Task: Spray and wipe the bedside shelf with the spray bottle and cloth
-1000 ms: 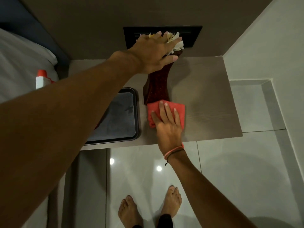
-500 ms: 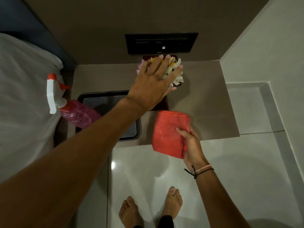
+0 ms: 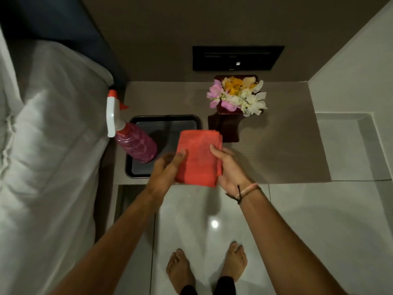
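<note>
A folded red cloth (image 3: 198, 157) is held above the front edge of the brown bedside shelf (image 3: 282, 145). My left hand (image 3: 168, 169) pinches its left side with thumb on top. My right hand (image 3: 230, 169) grips its right side. The spray bottle (image 3: 131, 137), with pink liquid and a white and red trigger head, stands on the left part of a black tray (image 3: 170, 124) on the shelf's left side.
A dark red vase of flowers (image 3: 236, 96) stands near the back of the shelf, below a black wall panel (image 3: 238, 58). A white bed (image 3: 46, 145) lies to the left. Glossy floor tiles (image 3: 319, 220) and my bare feet are below.
My left hand has left the flowers and come back onto the cloth. My right hand lifted the cloth off the shelf and brought it toward the front edge. The vase now stands alone.
</note>
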Demonstrator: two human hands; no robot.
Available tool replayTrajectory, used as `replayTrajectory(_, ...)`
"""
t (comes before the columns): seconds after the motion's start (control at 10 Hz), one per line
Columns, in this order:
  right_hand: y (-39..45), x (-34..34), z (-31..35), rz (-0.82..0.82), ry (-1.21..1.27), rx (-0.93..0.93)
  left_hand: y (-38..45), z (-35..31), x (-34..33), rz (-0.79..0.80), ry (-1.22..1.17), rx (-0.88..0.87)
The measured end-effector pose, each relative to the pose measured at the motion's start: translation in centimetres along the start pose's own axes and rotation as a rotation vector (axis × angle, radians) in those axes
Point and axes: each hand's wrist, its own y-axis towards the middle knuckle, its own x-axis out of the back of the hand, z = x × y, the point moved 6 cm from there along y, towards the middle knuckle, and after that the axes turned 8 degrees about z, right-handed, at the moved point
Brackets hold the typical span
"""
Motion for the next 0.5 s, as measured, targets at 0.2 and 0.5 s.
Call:
replayTrajectory(0.2, 4.1, -2.6, 1.5, -0.154, -0.42, 0.104, 2.7, 1.8, 1.7, -0.109, -0.16, 0.0)
replayTrajectory(0.5, -0.6, -1.6, 3.1, -0.112, -0.858, 0.048, -0.4, -2.4, -0.1, -0.123, 0.377, 0.068)
